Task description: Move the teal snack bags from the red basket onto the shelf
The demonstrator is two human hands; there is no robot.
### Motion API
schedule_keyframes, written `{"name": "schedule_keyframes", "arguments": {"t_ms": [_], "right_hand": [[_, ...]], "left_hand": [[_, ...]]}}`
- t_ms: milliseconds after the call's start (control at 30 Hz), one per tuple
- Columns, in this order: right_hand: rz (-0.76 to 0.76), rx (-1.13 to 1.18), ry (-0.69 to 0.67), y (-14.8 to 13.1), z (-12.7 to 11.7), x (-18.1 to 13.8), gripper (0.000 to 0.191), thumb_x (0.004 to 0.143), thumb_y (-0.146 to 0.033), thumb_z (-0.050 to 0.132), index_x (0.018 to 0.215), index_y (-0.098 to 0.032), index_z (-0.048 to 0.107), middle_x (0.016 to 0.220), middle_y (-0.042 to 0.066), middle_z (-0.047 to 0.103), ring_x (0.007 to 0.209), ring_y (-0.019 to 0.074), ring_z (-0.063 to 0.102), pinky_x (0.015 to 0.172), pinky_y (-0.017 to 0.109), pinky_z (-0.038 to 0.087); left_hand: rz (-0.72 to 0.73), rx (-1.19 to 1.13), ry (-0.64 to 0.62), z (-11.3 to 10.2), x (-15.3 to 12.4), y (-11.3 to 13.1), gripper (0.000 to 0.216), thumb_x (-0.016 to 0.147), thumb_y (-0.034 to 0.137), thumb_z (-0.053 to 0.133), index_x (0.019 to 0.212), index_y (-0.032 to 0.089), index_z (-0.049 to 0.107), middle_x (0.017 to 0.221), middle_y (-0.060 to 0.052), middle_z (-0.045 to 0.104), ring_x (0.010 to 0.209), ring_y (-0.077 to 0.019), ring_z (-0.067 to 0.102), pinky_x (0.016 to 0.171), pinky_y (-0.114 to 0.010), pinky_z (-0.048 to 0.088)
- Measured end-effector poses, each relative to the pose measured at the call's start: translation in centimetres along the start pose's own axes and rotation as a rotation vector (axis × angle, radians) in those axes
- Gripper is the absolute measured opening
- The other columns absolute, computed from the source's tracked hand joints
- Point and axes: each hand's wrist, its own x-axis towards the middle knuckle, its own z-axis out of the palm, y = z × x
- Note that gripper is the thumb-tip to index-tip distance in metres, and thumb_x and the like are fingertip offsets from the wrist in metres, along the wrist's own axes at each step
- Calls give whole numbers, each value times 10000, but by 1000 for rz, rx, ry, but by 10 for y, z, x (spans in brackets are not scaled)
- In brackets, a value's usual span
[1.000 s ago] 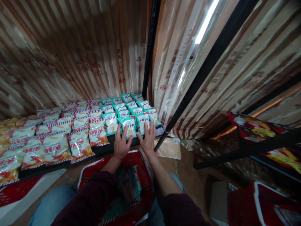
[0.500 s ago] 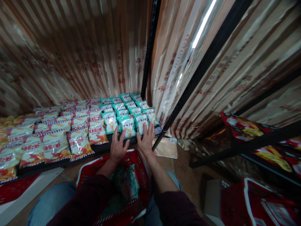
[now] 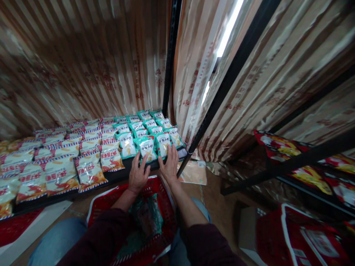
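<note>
On the low black shelf (image 3: 116,174) stand rows of green-and-white snack bags (image 3: 147,148). My left hand (image 3: 138,173) is at the front edge, its fingers apart against the lower part of a front bag. Beside it, my right hand (image 3: 169,165) has its fingers stretched over the lower part of the neighbouring snack bag (image 3: 163,142). Neither hand is wrapped round a bag. Below my forearms, between my knees, a red basket (image 3: 95,205) holds several more green bags (image 3: 155,214).
Orange-and-white snack bags (image 3: 90,170) fill the shelf's left side. A black post (image 3: 199,133) rises close to my right hand. At right are a shelf with red-and-yellow packs (image 3: 313,177), a carton (image 3: 246,229) and a red basket (image 3: 273,232). Pleated curtains (image 3: 111,74) hang behind.
The view has shifted slightly, so most things appear a little further left. My hands stay at the same front green bags, with little movement of their own.
</note>
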Motion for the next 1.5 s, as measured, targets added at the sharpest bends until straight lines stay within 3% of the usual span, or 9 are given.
{"name": "schedule_keyframes", "arguments": {"t_ms": [200,500,900,1167,1500], "right_hand": [[-16,86,44,8,10,7,648,904,-476,462,1419,-132,274,1450,199,346,1364,269,288,1064,498,319],[17,-14,10,6,4,3,593,897,-488,474,1363,-131,388,1407,184,429,1319,261,361,1033,446,358],[44,-33,27,3,-4,5,642,878,-434,477,1407,-108,316,1388,181,448,1289,278,390,1030,465,365],[-8,-8,20,7,-5,8,655,876,-437,485,1419,-120,299,1423,170,407,1353,275,298,1074,499,316],[-8,34,26,9,-5,3,693,882,-470,483,1442,-130,257,1472,170,329,1384,273,243,1089,504,304]], "left_hand": [[20,6,-20,-3,7,0,481,869,230,500,1346,207,441,1462,-145,325,1292,-300,396,1025,-478,412],[28,-52,-31,3,19,1,492,870,224,495,1357,204,426,1519,-135,246,1342,-289,361,1050,-450,400],[51,-96,-57,3,19,1,530,868,204,500,1386,210,385,1523,-135,245,1348,-278,363,1053,-430,413],[54,-61,-16,4,15,2,600,839,201,546,1407,253,361,1566,-106,91,1388,-324,269,1040,-467,413],[72,-52,-9,1,15,4,601,835,213,551,1404,249,361,1549,-126,154,1381,-330,278,1059,-503,369]]}}
